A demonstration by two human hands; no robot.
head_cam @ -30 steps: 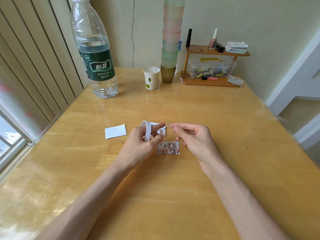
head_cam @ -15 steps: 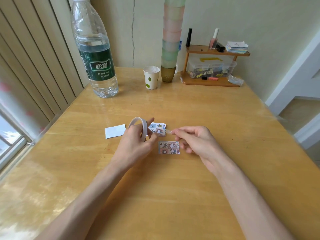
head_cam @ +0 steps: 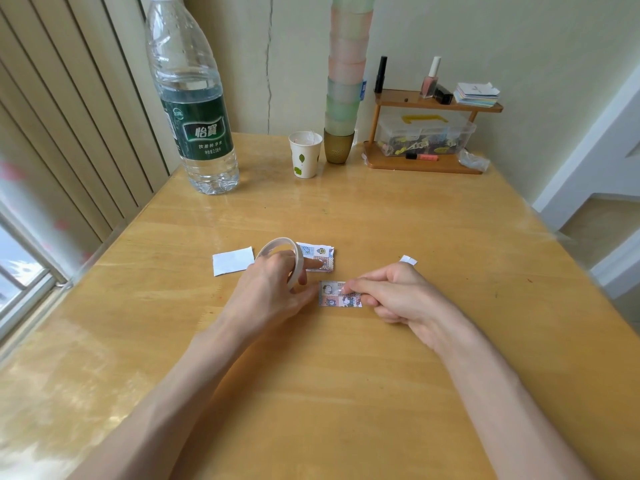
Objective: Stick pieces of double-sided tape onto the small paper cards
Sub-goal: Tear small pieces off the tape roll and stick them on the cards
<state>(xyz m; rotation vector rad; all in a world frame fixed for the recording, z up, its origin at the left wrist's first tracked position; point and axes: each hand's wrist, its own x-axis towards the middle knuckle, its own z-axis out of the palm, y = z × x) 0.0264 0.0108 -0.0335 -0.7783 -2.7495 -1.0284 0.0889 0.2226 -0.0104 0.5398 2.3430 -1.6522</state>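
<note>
Your left hand (head_cam: 270,292) is gripping the tape roll (head_cam: 277,240) beside the card stack (head_cam: 320,254); your right hand (head_cam: 398,296) is pinching a tape piece (head_cam: 342,289) (barely visible) onto the card (head_cam: 332,301) lying on the surface (head_cam: 346,375).

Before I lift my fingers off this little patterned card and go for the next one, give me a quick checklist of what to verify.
1. The clear tape piece sits on the patterned paper card: ok, the right hand pinches it onto the card's upper half.
2. The card lies flat on the wooden table: ok.
3. The tape is bonded along its whole length: cannot tell, fingers cover it.
4. The white ring-shaped tape roll is ready: ok, the left hand holds it.
5. The stack of patterned cards is within reach: ok, just beyond the left hand.
</note>
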